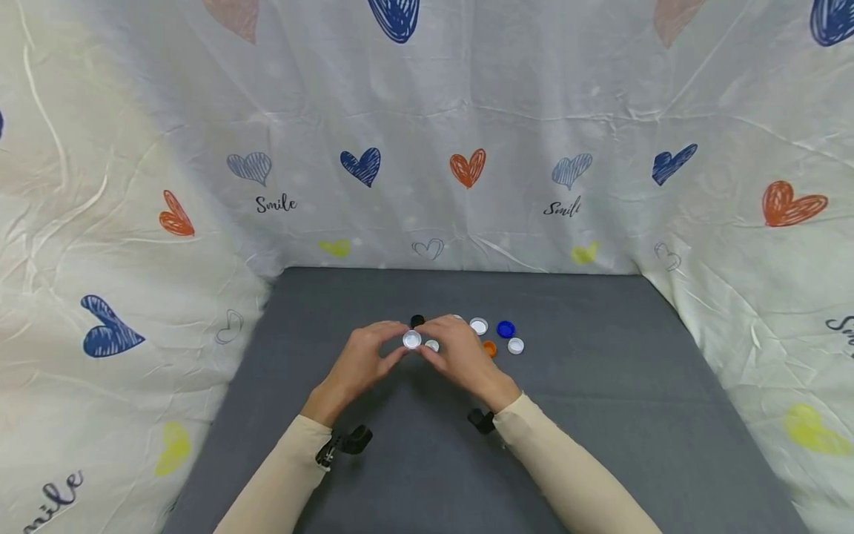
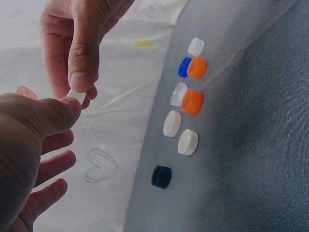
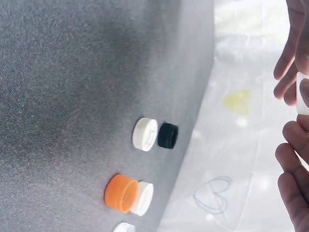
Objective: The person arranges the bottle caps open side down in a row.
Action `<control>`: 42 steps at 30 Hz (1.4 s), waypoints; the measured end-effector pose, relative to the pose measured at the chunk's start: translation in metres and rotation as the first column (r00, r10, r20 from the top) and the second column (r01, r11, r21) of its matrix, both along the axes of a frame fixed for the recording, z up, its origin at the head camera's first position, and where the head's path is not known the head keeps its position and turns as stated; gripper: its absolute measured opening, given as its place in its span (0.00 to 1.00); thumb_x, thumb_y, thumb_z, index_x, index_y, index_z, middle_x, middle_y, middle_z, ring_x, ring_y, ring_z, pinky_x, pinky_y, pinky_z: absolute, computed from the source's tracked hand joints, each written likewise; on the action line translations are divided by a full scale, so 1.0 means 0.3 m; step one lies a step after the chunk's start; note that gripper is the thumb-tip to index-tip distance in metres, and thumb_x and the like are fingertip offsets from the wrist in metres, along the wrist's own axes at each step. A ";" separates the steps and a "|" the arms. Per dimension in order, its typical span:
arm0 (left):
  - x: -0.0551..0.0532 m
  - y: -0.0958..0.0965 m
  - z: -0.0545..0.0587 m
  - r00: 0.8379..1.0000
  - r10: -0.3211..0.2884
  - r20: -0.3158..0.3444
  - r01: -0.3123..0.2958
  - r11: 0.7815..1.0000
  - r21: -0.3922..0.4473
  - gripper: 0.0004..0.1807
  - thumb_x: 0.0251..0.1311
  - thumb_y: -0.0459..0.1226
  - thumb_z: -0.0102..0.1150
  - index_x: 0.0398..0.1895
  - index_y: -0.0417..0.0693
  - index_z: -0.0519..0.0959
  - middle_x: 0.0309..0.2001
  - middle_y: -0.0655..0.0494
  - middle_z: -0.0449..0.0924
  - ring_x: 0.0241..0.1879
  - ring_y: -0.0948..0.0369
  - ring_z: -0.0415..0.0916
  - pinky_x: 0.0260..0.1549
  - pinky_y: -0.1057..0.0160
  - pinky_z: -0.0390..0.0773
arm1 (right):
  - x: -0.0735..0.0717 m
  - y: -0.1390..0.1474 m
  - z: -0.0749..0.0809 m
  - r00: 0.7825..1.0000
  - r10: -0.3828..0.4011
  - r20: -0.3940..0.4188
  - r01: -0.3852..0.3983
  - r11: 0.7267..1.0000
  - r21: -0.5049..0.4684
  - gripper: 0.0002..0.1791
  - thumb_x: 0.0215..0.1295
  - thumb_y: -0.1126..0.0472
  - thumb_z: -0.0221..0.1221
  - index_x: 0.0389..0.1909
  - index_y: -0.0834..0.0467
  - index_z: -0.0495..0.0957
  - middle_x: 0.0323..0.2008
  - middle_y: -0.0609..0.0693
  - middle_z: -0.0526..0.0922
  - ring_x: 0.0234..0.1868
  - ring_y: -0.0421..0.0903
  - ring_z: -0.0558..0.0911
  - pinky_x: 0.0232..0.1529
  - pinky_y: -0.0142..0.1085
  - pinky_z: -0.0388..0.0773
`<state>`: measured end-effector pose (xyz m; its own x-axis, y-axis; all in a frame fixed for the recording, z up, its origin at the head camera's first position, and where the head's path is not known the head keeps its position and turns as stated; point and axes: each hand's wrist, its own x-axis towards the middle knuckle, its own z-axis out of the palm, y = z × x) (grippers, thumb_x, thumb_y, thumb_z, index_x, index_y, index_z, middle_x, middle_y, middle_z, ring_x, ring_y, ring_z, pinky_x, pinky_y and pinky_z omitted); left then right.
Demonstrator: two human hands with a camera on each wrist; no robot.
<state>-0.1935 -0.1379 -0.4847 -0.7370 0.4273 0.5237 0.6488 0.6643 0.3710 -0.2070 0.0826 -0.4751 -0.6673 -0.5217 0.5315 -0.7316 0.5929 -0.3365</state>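
Hands (image 1: pixel 363 354) (image 1: pixel 462 352) in pinch on white cap (image 1: pixel 411 340)

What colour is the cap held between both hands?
The held cap is white; it shows best in the head view.

The held round white cap (image 1: pixel 411 340) looks like plastic, with fine ribbing on its rim in the left wrist view. The squat orange plastic cap (image 3: pixel 120 193) appears smooth with a soft, low sheen, as does the round blue plastic cap (image 1: pixel 505 329); the short black plastic cap (image 2: pixel 161 177) looks duller. Beneath them, the dark grey cloth (image 3: pixel 58 96) is matt, with a fine woven grain. The white heart-printed sheet (image 1: pixel 414 104) is thin, creased and faintly shiny. The cream sleeves (image 1: pixel 567 460) are matt cloth.
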 end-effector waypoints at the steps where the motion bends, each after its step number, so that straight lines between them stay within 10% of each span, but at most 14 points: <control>1: 0.005 0.001 0.007 1.000 -0.008 -0.002 0.008 1.000 0.004 0.18 0.55 0.38 0.75 0.50 0.48 0.85 0.49 0.54 0.86 0.52 0.58 0.83 0.53 0.55 0.82 | 0.006 0.002 0.005 1.000 0.003 0.004 -0.003 1.000 -0.009 0.16 0.60 0.53 0.72 0.48 0.54 0.87 0.43 0.47 0.88 0.47 0.45 0.84 0.53 0.42 0.80; 21: 0.082 0.003 0.011 0.998 -0.053 0.013 0.053 0.998 0.017 0.19 0.55 0.37 0.74 0.51 0.46 0.85 0.50 0.53 0.86 0.52 0.57 0.83 0.52 0.56 0.82 | 0.080 0.030 -0.014 0.997 0.062 0.051 -0.058 0.995 -0.081 0.18 0.61 0.52 0.71 0.51 0.53 0.86 0.48 0.45 0.87 0.49 0.42 0.83 0.53 0.41 0.81; 42: 0.101 0.000 0.010 0.988 -0.076 -0.135 0.091 0.989 0.115 0.22 0.52 0.33 0.76 0.52 0.43 0.85 0.51 0.51 0.86 0.50 0.56 0.84 0.48 0.56 0.83 | 0.096 0.053 -0.001 0.987 0.098 0.124 -0.078 0.985 -0.154 0.15 0.66 0.52 0.67 0.51 0.51 0.85 0.48 0.43 0.87 0.50 0.40 0.83 0.52 0.39 0.80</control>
<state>-0.1631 -0.1379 -0.4816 -0.6239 0.4124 0.6639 0.7480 0.5613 0.3542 -0.1781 0.0986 -0.4754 -0.6912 -0.5036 0.5184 -0.7225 0.4645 -0.5121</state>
